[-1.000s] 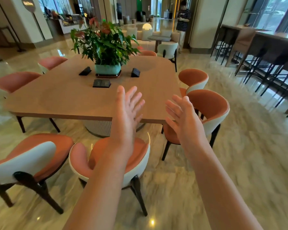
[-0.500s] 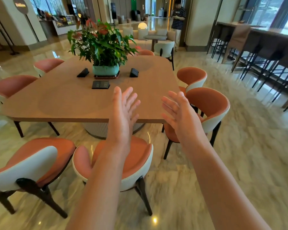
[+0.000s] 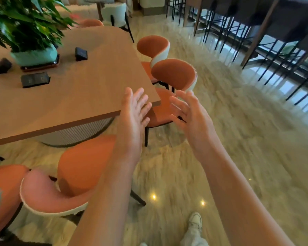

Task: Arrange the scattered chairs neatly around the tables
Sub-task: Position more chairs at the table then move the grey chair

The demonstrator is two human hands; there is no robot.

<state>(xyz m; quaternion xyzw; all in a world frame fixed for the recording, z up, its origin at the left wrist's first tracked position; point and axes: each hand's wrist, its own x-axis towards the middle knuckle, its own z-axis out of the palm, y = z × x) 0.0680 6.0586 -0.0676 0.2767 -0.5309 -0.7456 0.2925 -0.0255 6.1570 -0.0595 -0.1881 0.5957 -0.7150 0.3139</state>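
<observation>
Reaching forward with fingers straight and grasping nothing, the left hand (image 3: 133, 114) and right hand (image 3: 192, 114) are hovering before the desk (image 3: 89, 89) corner. The orange chair (image 3: 174, 77) is standing just beyond them at that corner, its seat partly under the desk.

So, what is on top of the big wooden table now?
On the wooden table stand a green plant in a pale green pot on a dark tray, and three small black blocks. The table's left part lies outside the picture.
</observation>
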